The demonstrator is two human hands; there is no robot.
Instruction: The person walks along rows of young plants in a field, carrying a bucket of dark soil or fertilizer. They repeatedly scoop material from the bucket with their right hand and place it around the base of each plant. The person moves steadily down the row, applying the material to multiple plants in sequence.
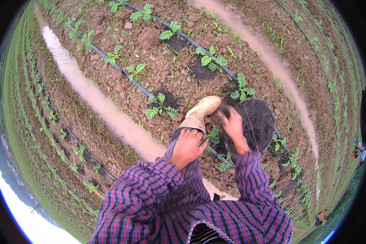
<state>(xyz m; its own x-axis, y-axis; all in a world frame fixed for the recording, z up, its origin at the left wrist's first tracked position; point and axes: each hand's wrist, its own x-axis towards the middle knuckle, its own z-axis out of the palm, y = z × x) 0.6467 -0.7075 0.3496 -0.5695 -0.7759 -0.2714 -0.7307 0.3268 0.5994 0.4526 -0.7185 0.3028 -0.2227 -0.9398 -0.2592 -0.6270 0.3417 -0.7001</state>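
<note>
My left hand [187, 147] rests on my bent knee at the top of a muddy, cream-coloured rubber boot [206, 105], holding nothing. My right hand [232, 122] is blurred by motion, at the left side of a bucket [274, 113]. Its fingers close around a small dark object [225, 112]; whether this is a cup or a lump of soil is unclear. Dark, crumbly soil or compost [262, 126] fills the bucket, and a thin wire handle [250, 123] crosses it. A leafy green seedling [242, 88] grows just beyond the bucket.
Black drip-irrigation hoses [189, 39] run along the rows of seedlings. Dark patches [202, 70] lie beside several plants [161, 106]. Muddy water stands in a furrow [109, 111] on the left and a narrower one [282, 71] on the right. People [360, 152] are far off at right.
</note>
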